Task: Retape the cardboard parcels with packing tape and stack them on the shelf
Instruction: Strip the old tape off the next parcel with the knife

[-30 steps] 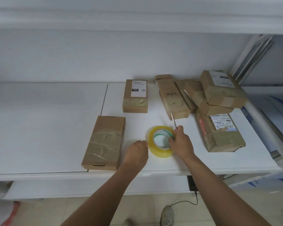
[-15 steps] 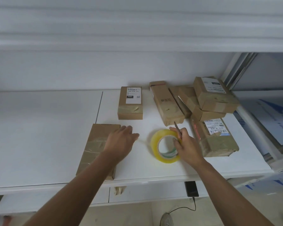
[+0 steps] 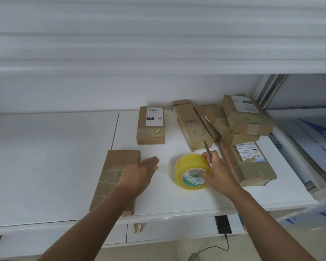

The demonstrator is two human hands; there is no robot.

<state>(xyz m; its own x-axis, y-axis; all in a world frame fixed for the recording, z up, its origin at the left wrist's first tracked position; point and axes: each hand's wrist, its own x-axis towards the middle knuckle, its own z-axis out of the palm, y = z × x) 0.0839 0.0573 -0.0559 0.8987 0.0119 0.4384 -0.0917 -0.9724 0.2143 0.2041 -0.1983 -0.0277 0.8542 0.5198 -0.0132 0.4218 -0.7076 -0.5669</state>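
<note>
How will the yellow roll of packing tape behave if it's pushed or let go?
The yellow roll of packing tape stands tilted on its edge, held by the right hand, so it would likely roll or flop flat if released. Its hollow core suggests it is light. The glossy film probably makes it slippery.

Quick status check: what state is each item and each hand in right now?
Left hand: open, fingers straight, over the near parcel.
Right hand: grips the tape roll and a pen.
Tape roll: on its side on the shelf.
Pen: held, pointing up and away.
Near parcel: flat, taped across.
Labelled parcel: flat, taped.
Phone: plugged in, screen dark.
</note>
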